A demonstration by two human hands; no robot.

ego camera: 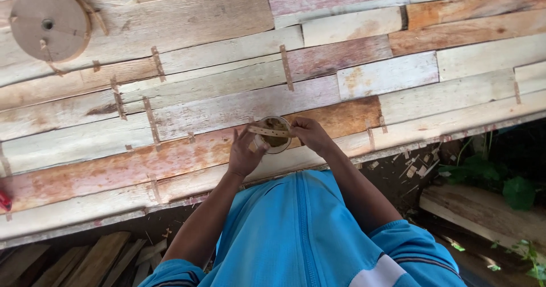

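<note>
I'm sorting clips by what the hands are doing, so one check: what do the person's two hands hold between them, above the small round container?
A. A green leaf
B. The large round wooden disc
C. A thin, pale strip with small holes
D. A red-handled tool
C: the left hand and right hand each pinch an end of a thin pale strip stretched over the small round container.

The left hand (244,153) hides the near-left rim of the small round container (277,142); its dark contents are too small to identify. A red object (4,200) is cut off by the left edge.
</note>
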